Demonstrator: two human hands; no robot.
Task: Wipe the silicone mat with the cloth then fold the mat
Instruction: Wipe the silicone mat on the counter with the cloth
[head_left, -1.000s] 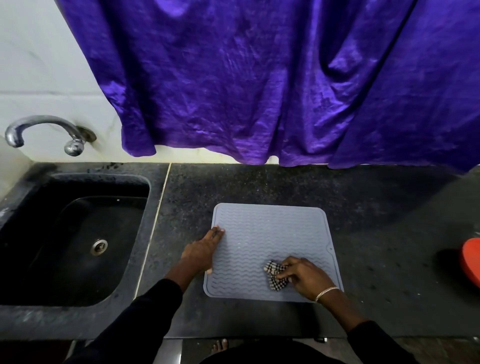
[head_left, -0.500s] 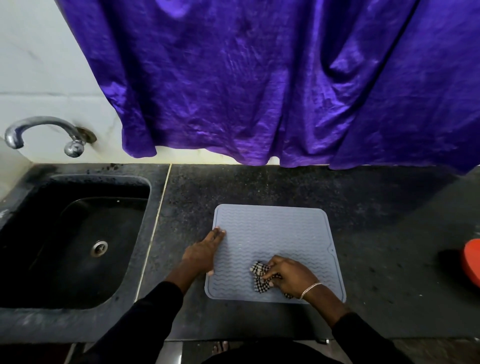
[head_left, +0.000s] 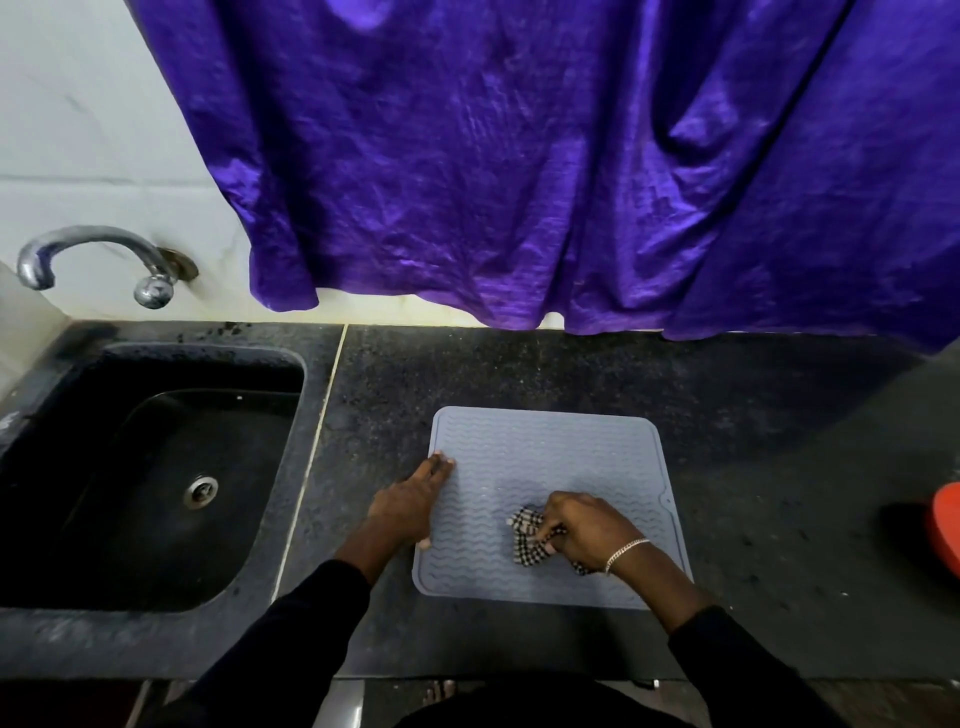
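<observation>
A grey-blue silicone mat (head_left: 550, 457) with wavy ridges lies flat on the dark counter. My left hand (head_left: 413, 501) rests on its left edge, fingers straight and pressing the mat down. On the near middle of the mat my right hand (head_left: 584, 530) grips a bunched black-and-white checked cloth (head_left: 527, 540) and holds it against the surface. Part of the cloth is hidden under that hand.
A black sink (head_left: 150, 467) with a metal tap (head_left: 98, 254) lies to the left. A purple curtain (head_left: 545, 166) hangs behind the counter. A red object (head_left: 946, 525) sits at the right edge.
My right hand slid the cloth leftward across the near part of the mat, then held about there. My left hand stayed on the left edge.
</observation>
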